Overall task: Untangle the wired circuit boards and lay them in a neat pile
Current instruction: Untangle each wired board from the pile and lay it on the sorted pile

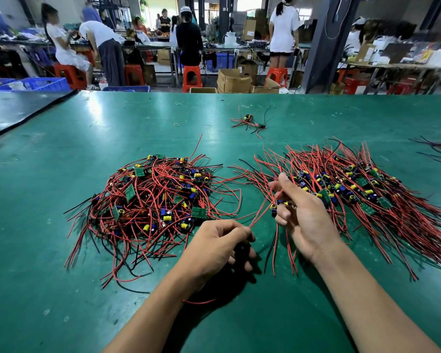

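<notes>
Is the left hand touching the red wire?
Touching. The head view shows the left hand pinching the end of the red wire, which runs up to the circuit board in the right hand.

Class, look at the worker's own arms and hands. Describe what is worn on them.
Nothing is worn. The left hand and right hand are bare: no gloves, rings, watch or wristband show. The left forearm and right forearm are uncovered to the picture's bottom edge, no sleeve in view.
</notes>
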Demonstrator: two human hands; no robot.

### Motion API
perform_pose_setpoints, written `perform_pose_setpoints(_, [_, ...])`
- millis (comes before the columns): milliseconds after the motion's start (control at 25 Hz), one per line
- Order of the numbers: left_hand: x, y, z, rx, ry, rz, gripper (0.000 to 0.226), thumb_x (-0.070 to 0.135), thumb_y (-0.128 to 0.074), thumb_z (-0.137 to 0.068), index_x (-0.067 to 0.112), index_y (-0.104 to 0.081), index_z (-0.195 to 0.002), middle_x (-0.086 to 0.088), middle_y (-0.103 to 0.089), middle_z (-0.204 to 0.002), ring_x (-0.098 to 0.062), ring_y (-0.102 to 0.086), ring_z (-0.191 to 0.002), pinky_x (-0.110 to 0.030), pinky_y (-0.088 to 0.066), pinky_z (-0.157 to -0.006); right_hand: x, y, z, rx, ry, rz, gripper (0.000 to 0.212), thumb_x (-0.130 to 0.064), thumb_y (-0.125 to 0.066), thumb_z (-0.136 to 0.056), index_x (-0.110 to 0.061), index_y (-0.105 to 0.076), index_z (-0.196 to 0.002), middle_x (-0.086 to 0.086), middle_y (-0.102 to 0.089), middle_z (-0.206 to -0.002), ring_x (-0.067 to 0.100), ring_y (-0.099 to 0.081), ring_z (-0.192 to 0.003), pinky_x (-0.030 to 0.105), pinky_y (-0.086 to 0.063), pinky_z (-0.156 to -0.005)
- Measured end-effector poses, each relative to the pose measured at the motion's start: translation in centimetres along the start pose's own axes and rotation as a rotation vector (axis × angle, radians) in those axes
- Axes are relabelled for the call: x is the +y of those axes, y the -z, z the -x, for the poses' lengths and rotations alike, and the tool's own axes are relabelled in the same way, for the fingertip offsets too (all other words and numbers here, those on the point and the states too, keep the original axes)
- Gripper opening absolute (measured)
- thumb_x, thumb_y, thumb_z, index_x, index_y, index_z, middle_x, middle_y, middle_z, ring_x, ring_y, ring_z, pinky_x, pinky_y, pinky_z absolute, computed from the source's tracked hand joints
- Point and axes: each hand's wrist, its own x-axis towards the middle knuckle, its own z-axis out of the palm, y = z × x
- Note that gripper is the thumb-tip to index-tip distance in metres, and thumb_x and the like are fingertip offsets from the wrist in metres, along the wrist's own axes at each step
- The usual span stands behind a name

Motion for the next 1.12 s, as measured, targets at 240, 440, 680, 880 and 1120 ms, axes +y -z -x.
perform_pose_setpoints(240, [0.4,1.1,-0.6,0.102,-0.043,0.185,0.019,0.020,-0.056,-0.097,0.006,-0.067,-0.103,-0.015,-0.076,-0.092,-0.028,-0.074,-0.083,-0.034,-0.057,-0.077,1.4,0.3,0.3,-0.032,0.324,0.836,0.009,-0.027,-0.074,-0.088,-0.021,-0.076,-0.094,-0.010,-0.072,-0.085,0.009,-0.062,-0.070,0.024,-0.050,-0.069])
perform_pose_setpoints(440, [0.8,1.9,-0.7,0.136,-0.161,0.359,0.021,0.026,-0.063,-0.085,0.012,-0.065,-0.101,-0.015,-0.074,-0.106,-0.026,-0.070,-0.094,-0.042,-0.054,-0.084,2.7,-1.1,1.8,-0.348,0.526,1.008,0.018,-0.032,-0.082,-0.080,-0.020,-0.076,-0.092,-0.006,-0.068,-0.082,0.007,-0.058,-0.069,0.017,-0.040,-0.063])
perform_pose_setpoints(680, [0.7,1.7,-0.7,0.190,-0.186,0.343,0.022,0.035,-0.070,-0.081,0.021,-0.069,-0.098,-0.006,-0.075,-0.105,-0.014,-0.069,-0.092,-0.031,-0.047,-0.074,2.6,-2.4,2.8,-0.313,0.402,0.602,0.020,-0.052,-0.060,-0.091,-0.040,-0.072,-0.080,-0.015,-0.064,-0.066,-0.001,-0.054,-0.056,0.010,-0.037,-0.055])
perform_pose_setpoints(880, [0.4,1.9,-0.7,0.051,-0.160,0.431,0.037,0.022,-0.078,-0.069,0.026,-0.073,-0.106,-0.006,-0.073,-0.111,-0.015,-0.069,-0.098,-0.025,-0.056,-0.073,1.3,-2.3,2.7,-0.411,-0.122,-0.063,0.026,-0.044,-0.069,-0.081,-0.020,-0.072,-0.075,-0.001,-0.058,-0.068,0.006,-0.038,-0.046,0.019,-0.030,-0.049])
perform_pose_setpoints(1120, [0.9,1.0,-0.6,-0.076,0.056,0.441,0.025,0.033,-0.065,-0.083,0.010,-0.065,-0.092,-0.005,-0.060,-0.060,-0.014,-0.054,-0.044,-0.022,-0.045,-0.040,0.4,-1.7,3.1,-0.577,-0.268,0.102,0.021,-0.041,-0.073,-0.081,-0.022,-0.069,-0.073,-0.003,-0.051,-0.058,0.004,-0.041,-0.041,0.017,-0.022,-0.042])
